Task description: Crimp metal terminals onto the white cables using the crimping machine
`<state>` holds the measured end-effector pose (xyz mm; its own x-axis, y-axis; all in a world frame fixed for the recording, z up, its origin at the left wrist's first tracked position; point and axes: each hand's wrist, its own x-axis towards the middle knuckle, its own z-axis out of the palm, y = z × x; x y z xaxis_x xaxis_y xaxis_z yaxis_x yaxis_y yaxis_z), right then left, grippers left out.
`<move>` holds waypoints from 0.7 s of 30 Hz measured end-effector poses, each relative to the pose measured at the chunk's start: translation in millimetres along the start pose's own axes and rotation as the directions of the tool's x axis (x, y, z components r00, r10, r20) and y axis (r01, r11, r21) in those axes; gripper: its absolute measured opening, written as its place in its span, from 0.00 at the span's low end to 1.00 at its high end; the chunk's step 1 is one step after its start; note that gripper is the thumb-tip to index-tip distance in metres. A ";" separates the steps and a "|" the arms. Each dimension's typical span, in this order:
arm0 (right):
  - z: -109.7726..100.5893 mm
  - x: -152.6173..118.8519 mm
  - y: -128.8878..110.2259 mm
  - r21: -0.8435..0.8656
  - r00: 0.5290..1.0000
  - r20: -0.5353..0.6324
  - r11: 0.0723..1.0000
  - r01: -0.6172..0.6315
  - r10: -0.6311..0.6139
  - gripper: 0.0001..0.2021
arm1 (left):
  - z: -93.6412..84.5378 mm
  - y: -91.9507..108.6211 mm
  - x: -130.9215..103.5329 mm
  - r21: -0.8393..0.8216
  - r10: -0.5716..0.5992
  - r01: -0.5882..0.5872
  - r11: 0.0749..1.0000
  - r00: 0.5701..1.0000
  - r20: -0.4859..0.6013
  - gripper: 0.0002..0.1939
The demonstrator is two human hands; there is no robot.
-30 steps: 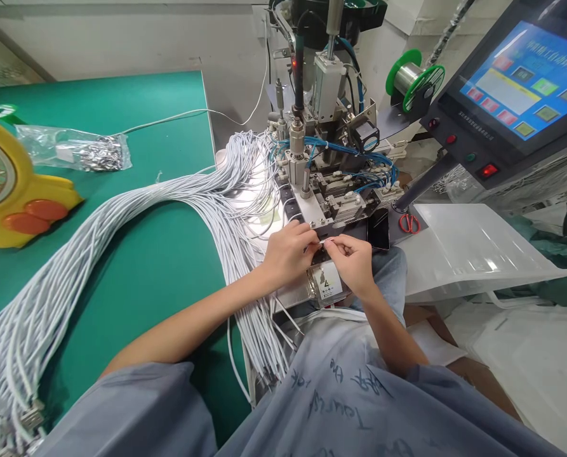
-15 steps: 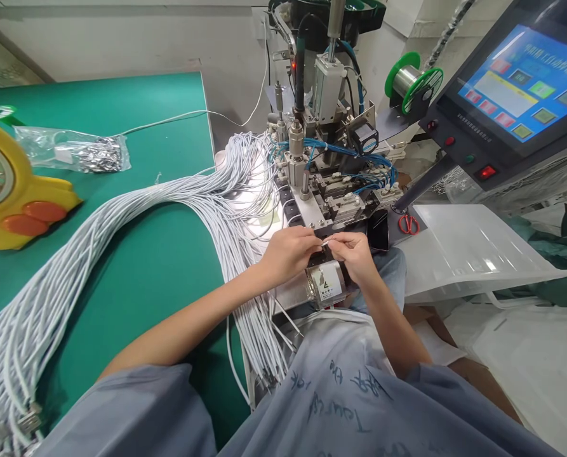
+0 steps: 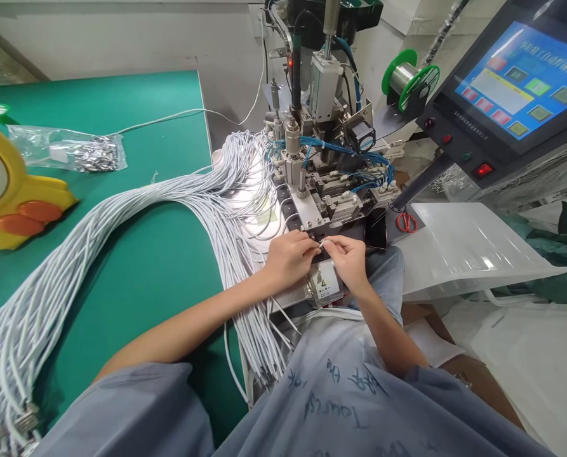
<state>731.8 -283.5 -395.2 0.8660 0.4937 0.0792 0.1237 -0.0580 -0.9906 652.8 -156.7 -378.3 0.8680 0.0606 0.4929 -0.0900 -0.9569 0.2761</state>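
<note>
Both hands meet at the front of a metal machine [image 3: 312, 209] fitted with cylinders and blue air tubes. My left hand [image 3: 289, 257] is closed in a pinch on a thin white cable [image 3: 322, 244], whose short tip shows between the hands. The fingers of my right hand [image 3: 348, 259] pinch at that same tip from the other side. Fine detail of the cable end is hidden by the fingertips. Left of the hands, a thick bundle of white cables [image 3: 135, 198] fans out over the table edge. Below the hands is a small labelled box [image 3: 325, 280].
A green table [image 3: 169, 254] lies to the left, with a plastic bag of metal parts [image 3: 93, 152] and a yellow fan [image 3: 35, 203]. At right are a solder wire spool [image 3: 404, 77], a control screen [image 3: 521, 82], red scissors [image 3: 406, 223] and a translucent plastic sheet [image 3: 473, 254].
The view has shifted slightly. Both hands stay together at the machine's front, still pinching the cable, with the fingers only a little adjusted.
</note>
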 end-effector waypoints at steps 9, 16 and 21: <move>-21.6 12.7 33.3 -0.029 0.983 0.132 0.992 -0.123 0.126 0.11 | 6.2 -3.3 -1.4 0.197 0.013 -0.098 0.976 0.920 0.392 0.12; -14.7 19.1 41.9 -0.029 0.962 0.198 0.982 -0.185 0.187 0.10 | 5.5 -4.7 0.1 0.156 0.023 -0.099 0.983 0.904 0.428 0.11; -17.0 22.2 41.0 -0.022 0.948 0.248 0.979 -0.202 0.201 0.09 | 0.9 -2.4 0.8 0.189 0.072 -0.181 0.965 0.879 0.471 0.12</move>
<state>764.4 -289.7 -432.2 0.7256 0.6712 -0.1515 -0.0429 -0.1757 -0.9835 654.2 -154.6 -379.3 0.9866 -0.1498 0.0644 -0.1514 -0.9882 0.0211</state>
